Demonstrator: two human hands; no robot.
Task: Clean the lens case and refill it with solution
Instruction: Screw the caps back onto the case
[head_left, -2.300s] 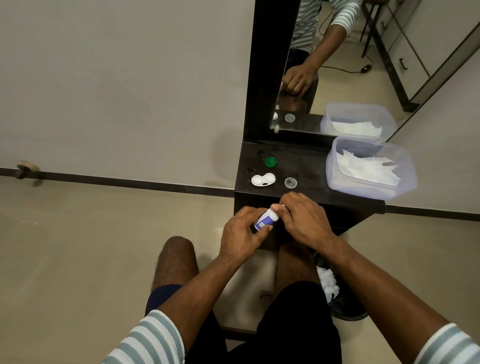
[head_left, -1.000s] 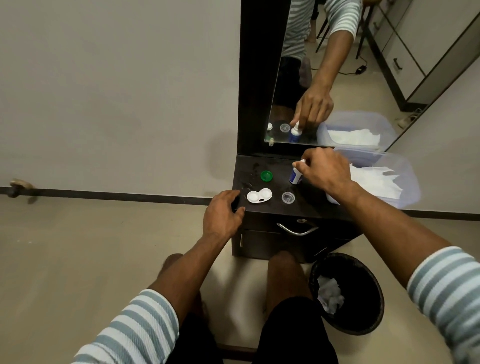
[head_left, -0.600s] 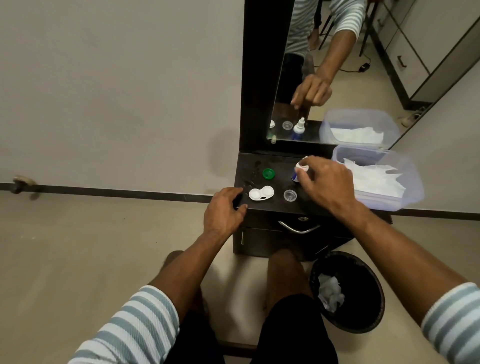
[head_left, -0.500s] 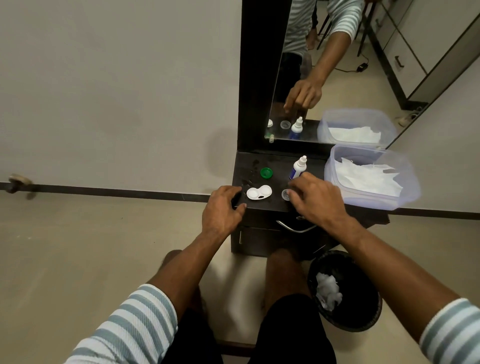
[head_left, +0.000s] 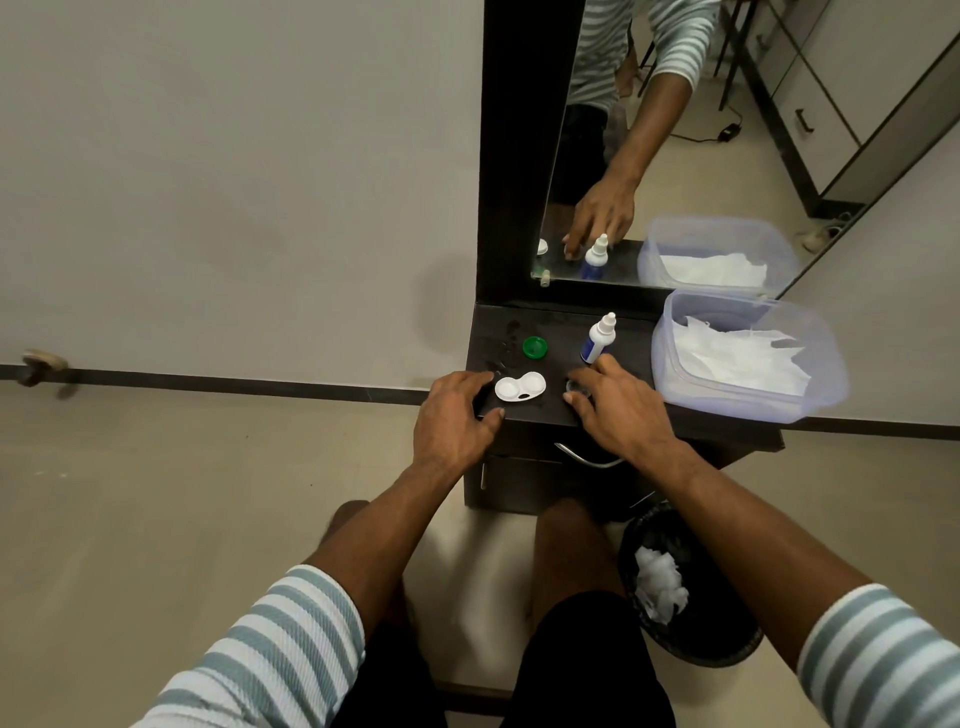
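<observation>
The white two-well lens case (head_left: 519, 387) lies open near the front of the dark cabinet top (head_left: 558, 325). My left hand (head_left: 454, 418) rests on the top's front left corner, its fingertips just left of the case. A green cap (head_left: 534, 346) lies behind the case. The solution bottle (head_left: 598, 340), white and blue with its cap on, stands upright behind my right hand (head_left: 621, 408). That hand's thumb and index finger close around a small clear cap (head_left: 575, 386) to the right of the case.
A clear plastic tub (head_left: 670, 343) of white tissues fills the top's right side. A mirror (head_left: 670, 145) rises behind. Below are a drawer with a metal handle (head_left: 584, 460) and a black bin (head_left: 727, 657) holding crumpled tissue by my right knee.
My right hand stood the bottle upright at the back, let go and drew back to the clear cap. My left hand moved from the bottle to the cabinet's front left corner.
</observation>
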